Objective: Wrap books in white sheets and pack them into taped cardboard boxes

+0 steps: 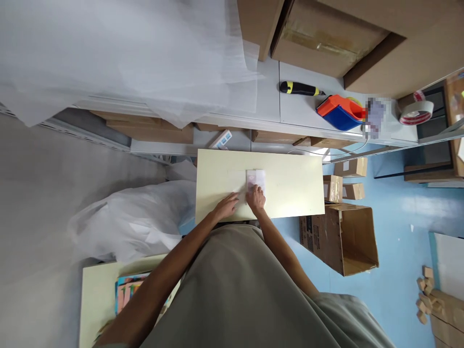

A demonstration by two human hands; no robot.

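On the pale yellow tabletop (290, 181) lies a small whitish packet (255, 177) with faint pinkish print. My right hand (256, 199) is on its near end, fingers bent and closed over it. What looks like a thin clear plastic film (237, 179) extends left from the packet, its outline faint. My left hand (226, 205) rests at the near side of the film, fingers stretched out and lying flat, with nothing visible in them.
A grey shelf (266, 94) beyond the table holds a utility knife (300, 88), a red and blue tape dispenser (340, 112) and a tape roll (416, 112). White wrapping sheets (137, 217) bulge at the left. An open cardboard box (326, 237) stands on the floor at the right.
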